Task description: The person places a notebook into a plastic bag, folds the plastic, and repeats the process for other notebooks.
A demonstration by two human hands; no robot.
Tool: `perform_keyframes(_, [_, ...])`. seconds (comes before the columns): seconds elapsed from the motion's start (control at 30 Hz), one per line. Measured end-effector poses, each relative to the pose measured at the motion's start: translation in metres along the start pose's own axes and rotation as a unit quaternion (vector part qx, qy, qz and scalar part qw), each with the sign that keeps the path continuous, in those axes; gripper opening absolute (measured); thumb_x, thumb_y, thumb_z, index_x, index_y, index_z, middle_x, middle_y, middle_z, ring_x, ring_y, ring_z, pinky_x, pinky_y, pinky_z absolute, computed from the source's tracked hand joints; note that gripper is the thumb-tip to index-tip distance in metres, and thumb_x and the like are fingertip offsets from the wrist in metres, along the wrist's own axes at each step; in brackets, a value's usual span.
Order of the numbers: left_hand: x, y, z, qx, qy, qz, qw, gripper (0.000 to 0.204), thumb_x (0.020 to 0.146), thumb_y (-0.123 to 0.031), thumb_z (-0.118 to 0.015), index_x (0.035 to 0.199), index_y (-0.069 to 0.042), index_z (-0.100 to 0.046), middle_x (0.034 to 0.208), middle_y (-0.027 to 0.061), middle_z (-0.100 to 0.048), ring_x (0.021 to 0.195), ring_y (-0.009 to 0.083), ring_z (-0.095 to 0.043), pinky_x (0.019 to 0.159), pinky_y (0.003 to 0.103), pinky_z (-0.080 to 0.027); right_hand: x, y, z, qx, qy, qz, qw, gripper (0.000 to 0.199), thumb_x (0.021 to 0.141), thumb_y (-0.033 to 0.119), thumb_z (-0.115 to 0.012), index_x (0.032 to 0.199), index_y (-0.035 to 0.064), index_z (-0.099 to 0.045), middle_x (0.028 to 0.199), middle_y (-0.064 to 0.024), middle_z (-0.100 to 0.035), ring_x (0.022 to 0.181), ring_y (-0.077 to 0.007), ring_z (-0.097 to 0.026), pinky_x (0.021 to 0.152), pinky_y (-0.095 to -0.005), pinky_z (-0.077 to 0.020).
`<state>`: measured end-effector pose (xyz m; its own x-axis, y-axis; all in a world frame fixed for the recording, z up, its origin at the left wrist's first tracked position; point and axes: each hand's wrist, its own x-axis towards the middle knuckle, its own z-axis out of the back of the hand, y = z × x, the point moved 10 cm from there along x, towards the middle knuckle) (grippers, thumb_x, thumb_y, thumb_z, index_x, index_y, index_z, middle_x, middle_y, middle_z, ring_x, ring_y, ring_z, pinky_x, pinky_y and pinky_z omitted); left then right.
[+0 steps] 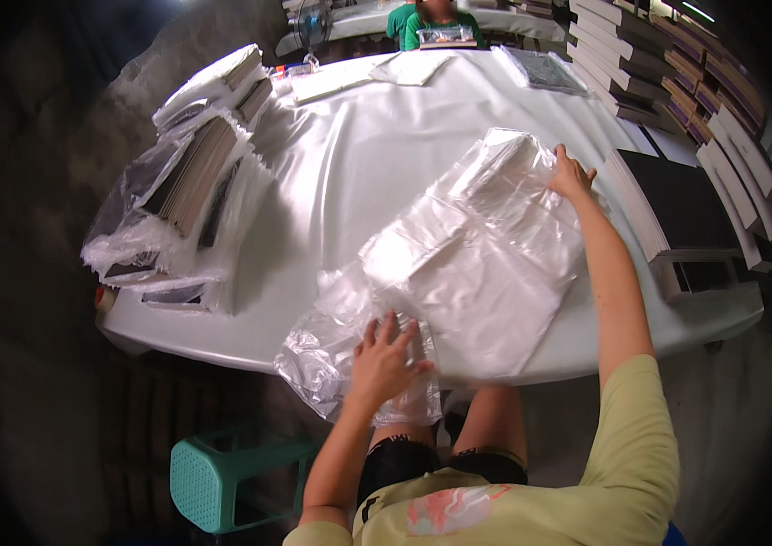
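Clear plastic bags (486,291) lie in a loose, wrinkled stack across the near middle of the table. Their crumpled lower left end (317,359) hangs over the front edge. My left hand (384,362) rests on that end with its fingers spread, holding nothing. At the far right corner of the stack, my right hand (572,173) has its fingers bent around the edge of the plastic. The bags partly hide the fingertips there.
Plastic-wrapped books (190,182) are piled at the left of the white-covered table (304,196). Dark-covered books (677,200) stand at the right, with taller stacks (618,59) behind. A green stool (199,482) sits below left. A person in green (445,27) is across the table.
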<state>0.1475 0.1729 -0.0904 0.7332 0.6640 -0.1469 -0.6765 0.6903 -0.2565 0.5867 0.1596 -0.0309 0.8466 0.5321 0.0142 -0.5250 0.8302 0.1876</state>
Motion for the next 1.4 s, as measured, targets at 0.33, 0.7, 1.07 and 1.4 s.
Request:
perform_keyframes(0.33, [0.030, -0.043, 0.016, -0.066, -0.143, -0.011, 0.987, 0.077, 0.066, -0.047, -0.068, 0.128, -0.008, -0.041, 0.132, 0.0185, -0.037, 0.111, 0.0387, -0.043, 0.088, 0.042, -0.041, -0.082, -0.016, 0.006, 0.039, -0.090, 0.209, 0.973, 0.056, 0.075, 0.014, -0.062, 0.126, 0.0242, -0.043, 0.139, -0.0049, -0.030, 0.126, -0.0232, -0.032, 0.095, -0.0579, -0.0225])
perform_keyframes(0.7, [-0.033, 0.100, 0.052, -0.073, -0.308, 0.170, 0.933, 0.063, 0.067, -0.035, -0.072, 0.117, -0.003, -0.048, 0.125, 0.0178, -0.041, 0.116, 0.0349, -0.039, 0.094, 0.042, -0.033, -0.394, -0.138, -0.061, 0.480, -0.087, 0.040, 0.872, 0.019, 0.080, 0.006, -0.059, 0.098, 0.0016, -0.059, 0.086, -0.0088, -0.060, 0.075, -0.0152, -0.058, 0.067, -0.0254, -0.0455])
perform_keyframes(1.07, [-0.080, 0.038, 0.071, -0.577, -0.226, 0.008, 0.785, 0.018, 0.082, -0.015, -0.063, 0.088, -0.004, -0.051, 0.078, -0.0022, -0.054, 0.063, 0.0033, -0.043, 0.056, 0.017, -0.035, -0.462, 0.027, 0.015, 0.421, -0.113, 0.329, 0.838, 0.061, 0.067, 0.021, -0.074, 0.120, 0.0128, -0.045, 0.130, -0.0129, -0.035, 0.110, -0.0306, -0.043, 0.088, -0.0400, -0.0360])
perform_keyframes(1.4, [-0.121, 0.025, 0.098, -0.764, -0.273, -0.083, 0.579, 0.043, 0.081, 0.002, -0.054, 0.120, -0.005, -0.038, 0.124, 0.0118, -0.040, 0.098, 0.0162, -0.049, 0.083, 0.028, -0.044, -0.461, 0.063, -0.021, 0.350, -0.140, 0.316, 0.871, 0.053, 0.074, 0.006, -0.062, 0.123, 0.0150, -0.044, 0.111, -0.0157, -0.055, 0.089, -0.0256, -0.060, 0.080, -0.0338, -0.0434])
